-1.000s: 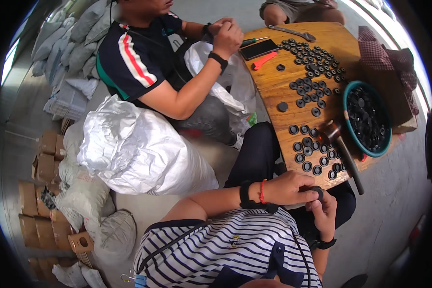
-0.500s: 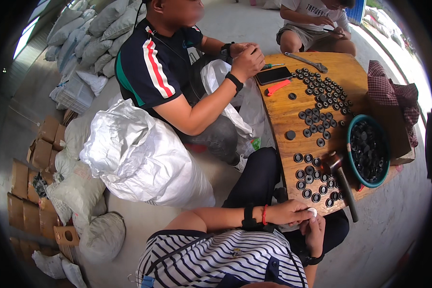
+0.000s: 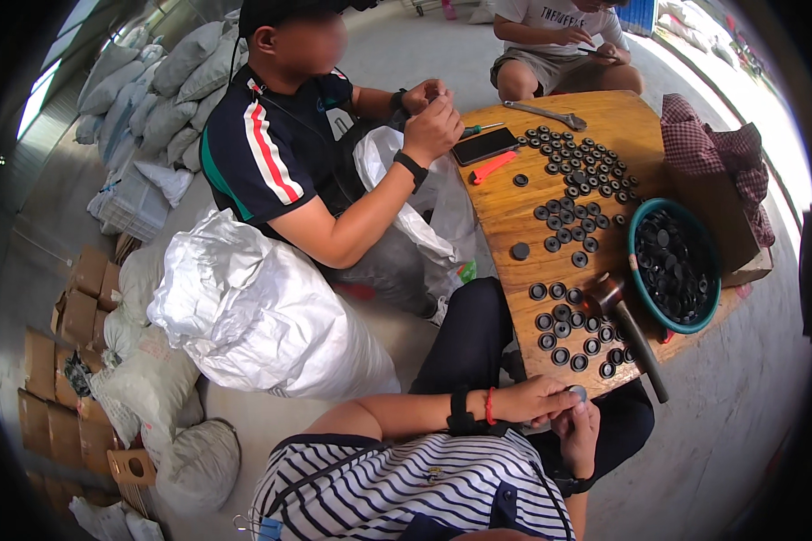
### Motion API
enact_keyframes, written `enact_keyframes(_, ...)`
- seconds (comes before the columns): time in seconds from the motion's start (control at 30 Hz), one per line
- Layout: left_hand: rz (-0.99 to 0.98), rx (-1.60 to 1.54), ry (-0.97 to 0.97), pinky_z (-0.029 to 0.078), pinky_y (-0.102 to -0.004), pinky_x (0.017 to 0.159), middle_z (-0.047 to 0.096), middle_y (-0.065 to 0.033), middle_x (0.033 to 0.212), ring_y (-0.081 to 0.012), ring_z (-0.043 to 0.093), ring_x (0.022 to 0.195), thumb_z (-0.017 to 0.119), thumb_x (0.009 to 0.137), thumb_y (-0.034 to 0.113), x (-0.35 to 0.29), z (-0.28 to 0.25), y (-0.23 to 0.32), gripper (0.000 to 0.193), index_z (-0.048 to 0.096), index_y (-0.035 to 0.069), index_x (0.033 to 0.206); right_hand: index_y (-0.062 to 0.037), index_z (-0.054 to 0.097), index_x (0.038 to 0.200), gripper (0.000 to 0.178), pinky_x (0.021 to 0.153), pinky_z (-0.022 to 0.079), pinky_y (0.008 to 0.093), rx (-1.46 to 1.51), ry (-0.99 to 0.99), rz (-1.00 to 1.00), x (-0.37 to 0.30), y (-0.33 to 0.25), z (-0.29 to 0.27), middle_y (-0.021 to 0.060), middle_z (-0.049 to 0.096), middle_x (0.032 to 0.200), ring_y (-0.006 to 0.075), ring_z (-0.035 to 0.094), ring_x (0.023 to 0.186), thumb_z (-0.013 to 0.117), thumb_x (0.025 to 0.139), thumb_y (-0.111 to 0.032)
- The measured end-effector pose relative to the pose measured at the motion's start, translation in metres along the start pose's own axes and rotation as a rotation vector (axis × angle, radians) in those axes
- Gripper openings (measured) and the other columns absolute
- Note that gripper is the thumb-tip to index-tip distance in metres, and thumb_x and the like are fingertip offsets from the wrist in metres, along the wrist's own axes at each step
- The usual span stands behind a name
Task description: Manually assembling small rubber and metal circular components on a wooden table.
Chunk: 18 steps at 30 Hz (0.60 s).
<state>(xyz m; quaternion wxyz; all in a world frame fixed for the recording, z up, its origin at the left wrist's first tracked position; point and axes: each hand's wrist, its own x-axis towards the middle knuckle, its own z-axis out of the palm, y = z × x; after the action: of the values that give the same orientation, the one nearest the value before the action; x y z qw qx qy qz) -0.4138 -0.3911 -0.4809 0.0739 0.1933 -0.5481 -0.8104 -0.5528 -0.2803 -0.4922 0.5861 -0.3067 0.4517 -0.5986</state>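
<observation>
At the round wooden table's [image 3: 514,212] near edge, both hands together, left hand [image 3: 537,399] and right hand [image 3: 579,433] pinching one small grey disc [image 3: 578,392].

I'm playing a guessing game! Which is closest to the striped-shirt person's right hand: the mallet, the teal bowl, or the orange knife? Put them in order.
From the right hand:
1. Mallet, just beyond the hand on the table's near edge.
2. Teal bowl, farther out to the right.
3. Orange knife, far across the table beside the phone.

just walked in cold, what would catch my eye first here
The round wooden table at right, strewn with small black ring-shaped parts, and the teal bowl heaped with more at its far edge. At the near rim, the left hand and right hand pinch one small round part together, beside a mallet.
</observation>
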Motion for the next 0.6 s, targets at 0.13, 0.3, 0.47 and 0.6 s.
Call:
enact_keyframes(0.13, 0.052, 0.026, 0.038, 0.038, -0.02, 0.043, 0.057, -0.0012, 0.063, -0.005, 0.049, 0.048, 0.048, 0.1, 0.043, -0.002, 0.004, 0.008, 0.046, 0.059, 0.002, 0.082, -0.0014, 0.056, 0.079, 0.041, 0.045, 0.022, 0.0221, -0.017, 0.03, -0.003, 0.0, 0.0, 0.004, -0.0033, 0.043, 0.056, 0.0056, 0.033, 0.046, 0.046, 0.099, -0.035)
enact_keyframes(0.3, 0.166, 0.193, 0.058, 0.047, -0.0222, 0.051, 0.067, -0.0036, 0.073, -0.0087, 0.062, 0.059, 0.047, 0.101, 0.042, 0.001, 0.002, 0.006, 0.044, 0.061, 0.003, 0.087, -0.0042, 0.052, 0.075, 0.042, 0.046, 0.026, 0.0226, 0.107, 0.112, 0.026, 0.003, 0.001, 0.01, 0.0008, 0.046, 0.059, 0.0082, 0.037, 0.049, 0.042, 0.1, -0.037)
enact_keyframes(0.47, 0.254, 0.329, 0.051, 0.051, -0.0269, 0.059, 0.067, -0.0055, 0.071, -0.0148, 0.067, 0.064, 0.046, 0.101, 0.038, -0.001, 0.005, 0.015, 0.042, 0.061, 0.002, 0.085, -0.0041, 0.052, 0.075, 0.042, 0.046, 0.027, 0.0229, 0.177, 0.017, 0.006, 0.001, 0.004, 0.004, 0.0011, 0.046, 0.058, 0.0086, 0.038, 0.048, 0.042, 0.1, -0.037)
enact_keyframes(0.6, 0.417, 0.524, 0.075, 0.052, -0.0327, 0.062, 0.067, -0.0097, 0.072, -0.0239, 0.067, 0.064, 0.05, 0.098, 0.034, -0.007, 0.005, 0.025, 0.038, 0.062, 0.001, 0.084, -0.0025, 0.053, 0.076, 0.041, 0.046, 0.031, 0.0252, 0.017, -0.113, 0.011, 0.005, -0.019, 0.001, 0.0016, 0.048, 0.058, 0.0103, 0.042, 0.048, 0.044, 0.099, -0.035)
